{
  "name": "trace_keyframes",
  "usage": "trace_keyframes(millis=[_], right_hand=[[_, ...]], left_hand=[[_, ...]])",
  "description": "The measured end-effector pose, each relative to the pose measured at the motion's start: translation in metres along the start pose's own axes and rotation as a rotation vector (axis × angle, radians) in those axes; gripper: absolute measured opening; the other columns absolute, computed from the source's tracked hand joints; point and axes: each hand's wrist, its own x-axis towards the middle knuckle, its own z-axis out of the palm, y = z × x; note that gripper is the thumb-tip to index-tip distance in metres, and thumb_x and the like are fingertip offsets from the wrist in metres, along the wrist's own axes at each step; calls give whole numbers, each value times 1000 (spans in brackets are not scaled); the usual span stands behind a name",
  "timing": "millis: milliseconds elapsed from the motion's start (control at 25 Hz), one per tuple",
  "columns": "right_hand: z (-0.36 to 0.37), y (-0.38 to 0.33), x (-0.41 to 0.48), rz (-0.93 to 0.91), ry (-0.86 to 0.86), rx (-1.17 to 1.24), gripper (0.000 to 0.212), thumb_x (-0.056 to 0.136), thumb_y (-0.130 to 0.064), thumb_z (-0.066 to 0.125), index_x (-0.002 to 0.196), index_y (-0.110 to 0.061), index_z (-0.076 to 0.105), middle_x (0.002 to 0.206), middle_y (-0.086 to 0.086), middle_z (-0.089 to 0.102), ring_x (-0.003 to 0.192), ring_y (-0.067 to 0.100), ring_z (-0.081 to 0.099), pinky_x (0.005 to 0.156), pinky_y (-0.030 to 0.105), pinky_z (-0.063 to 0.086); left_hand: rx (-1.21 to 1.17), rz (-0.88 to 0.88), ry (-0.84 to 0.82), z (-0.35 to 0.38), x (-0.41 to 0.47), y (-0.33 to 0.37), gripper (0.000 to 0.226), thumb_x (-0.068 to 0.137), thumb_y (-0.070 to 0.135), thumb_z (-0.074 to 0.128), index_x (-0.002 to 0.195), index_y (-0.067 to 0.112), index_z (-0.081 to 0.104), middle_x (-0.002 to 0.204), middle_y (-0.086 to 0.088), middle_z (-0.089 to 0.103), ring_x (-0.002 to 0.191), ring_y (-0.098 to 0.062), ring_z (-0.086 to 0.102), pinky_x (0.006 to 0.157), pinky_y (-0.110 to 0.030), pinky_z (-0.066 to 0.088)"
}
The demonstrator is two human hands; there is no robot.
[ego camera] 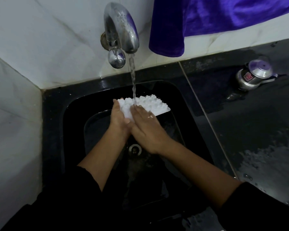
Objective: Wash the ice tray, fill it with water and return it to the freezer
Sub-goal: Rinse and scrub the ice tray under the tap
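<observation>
ice tray in hands, seemingly inverted

The tap is chromed metal, glossy but dulled by water spots. The tray is white plastic with a knobbly, wet face. The sink is black and glossy, smooth all over; its drain has a bright metal ring. The wall is smooth white tile with faint grey veining and a soft shine. The counter is dark polished stone, speckled and streaked with water. The cloth is purple — plush, with a velvety sheen. The pot is shiny metal. The sleeves are matt black fabric.
</observation>
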Motion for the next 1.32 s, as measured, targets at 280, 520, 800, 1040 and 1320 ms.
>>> trace_keyframes(millis=[280,520,800,1040,1320], right_hand=[[4,-1,-6,-37,-40,-18,65,112,-46,21,165,-12,7,174,4,3,159,14,-3,129,38,-4],[-5,5,5,41,5,-27,66,111,-46,20,165,-12,5,174,5,3,160,14,-3,129,40,-4],[-23,3,3,-219,83,-436,77,104,-56,8,165,-9,11,173,11,7,160,19,0,129,46,1],[-33,4,-34,-402,40,-617,75,108,-56,18,164,-8,12,172,13,8,160,24,2,129,48,2],[-40,0,-31,-378,52,-640,76,108,-56,20,165,-7,7,173,13,5,160,24,-1,129,48,0]], left_hand=[[16,27,-2,-10,1,-10,82,105,65,28,94,4,81,92,-16,79,88,-29,77,86,-44,53],[-31,41,-83,-14,-6,-15,68,104,65,35,127,9,65,121,-14,74,107,-29,73,101,-49,51],[-45,18,-220,-24,-18,-15,78,100,74,27,128,15,70,127,-9,72,116,-26,70,113,-46,45],[-50,21,-291,-10,-17,7,83,98,77,24,147,18,55,143,-17,63,128,-34,64,110,-51,47],[-15,57,-319,5,-25,-1,69,103,69,24,128,20,65,116,-13,77,101,-28,76,88,-44,60]])
